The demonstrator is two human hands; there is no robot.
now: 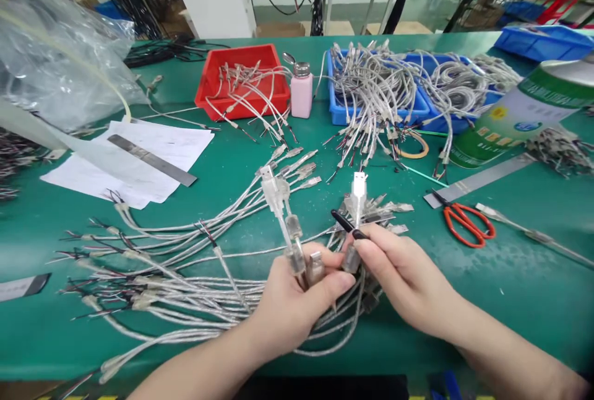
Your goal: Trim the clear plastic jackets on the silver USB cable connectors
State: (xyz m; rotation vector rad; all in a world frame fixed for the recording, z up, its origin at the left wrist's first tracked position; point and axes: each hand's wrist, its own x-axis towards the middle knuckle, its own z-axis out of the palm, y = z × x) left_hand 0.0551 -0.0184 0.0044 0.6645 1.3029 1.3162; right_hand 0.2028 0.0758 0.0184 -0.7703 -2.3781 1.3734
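My left hand [290, 301] is closed round a bunch of translucent silver USB cables [185, 264], with a few plug ends [273, 192] sticking up above the fingers. My right hand [399, 273] pinches one USB plug [358, 192] upright, just right of the left hand, and a short black piece [342, 221] shows by its fingertips. The cables fan out to the left across the green table [510, 282], their stripped red and black wire ends at the far left. More plug ends lie on the table behind both hands.
A red tray [218, 84] and blue trays [338, 112] hold more cables at the back. A pink dispenser bottle [301, 91], red-handled scissors [466, 221], a metal ruler [482, 178], a green-labelled can [520, 118], papers [139, 158] and a plastic bag [55, 59] lie around.
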